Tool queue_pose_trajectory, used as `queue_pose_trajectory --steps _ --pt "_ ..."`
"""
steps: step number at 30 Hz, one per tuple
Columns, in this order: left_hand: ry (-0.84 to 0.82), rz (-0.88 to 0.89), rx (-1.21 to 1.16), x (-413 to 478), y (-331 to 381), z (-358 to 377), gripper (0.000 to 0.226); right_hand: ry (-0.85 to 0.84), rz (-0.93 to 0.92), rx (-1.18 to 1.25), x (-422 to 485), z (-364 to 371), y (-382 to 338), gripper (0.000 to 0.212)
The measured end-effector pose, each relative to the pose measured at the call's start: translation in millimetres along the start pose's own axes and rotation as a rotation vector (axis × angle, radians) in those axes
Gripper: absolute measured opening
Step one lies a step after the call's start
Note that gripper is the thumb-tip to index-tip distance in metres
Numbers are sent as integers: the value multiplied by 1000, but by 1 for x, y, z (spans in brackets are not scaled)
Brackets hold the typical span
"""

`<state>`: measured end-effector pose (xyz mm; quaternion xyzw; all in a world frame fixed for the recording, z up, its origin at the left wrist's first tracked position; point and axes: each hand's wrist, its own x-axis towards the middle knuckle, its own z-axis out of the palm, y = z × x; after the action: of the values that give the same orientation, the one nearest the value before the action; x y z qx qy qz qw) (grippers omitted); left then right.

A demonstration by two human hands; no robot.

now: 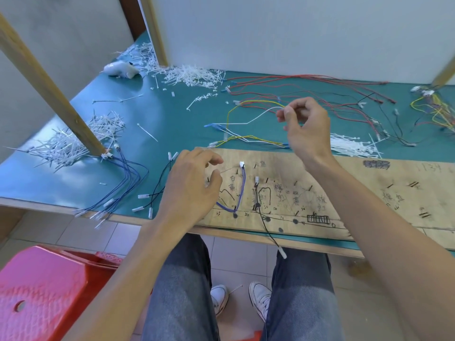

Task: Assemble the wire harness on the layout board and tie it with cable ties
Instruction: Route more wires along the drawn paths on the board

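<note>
While only a purple wire (243, 183) and a black wire (264, 225) lie untied on the layout board (357, 193) at the table's near edge, the right hand (306, 127) pinches a white wire (261, 115) and the left hand (192, 187) is relaxed, empty, so most work seems left.

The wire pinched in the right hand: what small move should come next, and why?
Probably lower the white wire to the board and lay it among the pins beside the purple wire. The right hand pinches it above the table, the purple wire and black wire already lie on the board, and the left hand hovers over its left end.
</note>
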<state>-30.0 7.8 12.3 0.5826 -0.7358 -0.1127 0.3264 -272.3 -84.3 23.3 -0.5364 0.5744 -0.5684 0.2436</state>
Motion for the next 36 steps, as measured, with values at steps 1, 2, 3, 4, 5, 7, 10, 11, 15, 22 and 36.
queue_pose_trajectory --steps 1,2,3,4,5,7,10,11,15,22,36 --pt "-2 -4 -8 2 0 1 21 7 15 65 2 1 -3 5" --pt "-3 -8 -16 4 0 2 21 12 29 132 4 1 -6 4" --pt "-2 -13 -27 7 -1 4 22 17 38 194 6 2 -9 4" --pt "3 -22 -40 10 -1 5 22 20 41 241 7 2 -12 4" --pt "14 -33 -54 14 0 6 23 21 37 274 8 2 -15 4" --pt "61 -43 -80 21 3 8 26 19 15 314 8 1 -21 3" --pt "240 -7 -148 31 17 5 36 11 -39 350 3 -1 -33 4" --pt "305 22 -149 35 23 3 39 3 -60 355 1 -2 -38 6" --pt "334 59 -49 51 42 -4 35 -64 -167 348 -9 -5 -58 11" --pt "-128 -132 -790 30 62 -10 23 -120 -246 396 -27 -15 -88 19" --pt "-192 -348 -927 -86 39 14 23 -383 188 373 -83 -10 -39 22"
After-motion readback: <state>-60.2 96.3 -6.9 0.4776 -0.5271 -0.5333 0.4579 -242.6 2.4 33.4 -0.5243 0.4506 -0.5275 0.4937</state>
